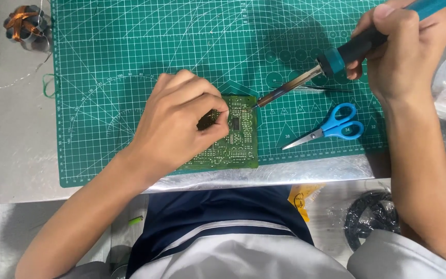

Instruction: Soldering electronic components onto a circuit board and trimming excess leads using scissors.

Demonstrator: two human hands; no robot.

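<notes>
Pinching something small and thin over the green circuit board (pixel 231 137), your left hand (pixel 179 121) has thumb and forefinger pressed together; can't tell if it's solder wire or a component lead, too tiny. Your right hand (pixel 403 49) is wrapped tight round the blue-handled soldering iron (pixel 331 62), pen-style, with the tip touching the board's top right edge. The board sits on the cutting mat (pixel 109 51) near its front edge. Blue scissors (pixel 331 126) lie just right of the board, and a copper coil (pixel 26 23) sits well off to its far left, off the mat. Progress-wise, I'd say you're mid-joint: iron's on the spot, and the board looks mostly populated. Can't see how many joints are left.
</notes>
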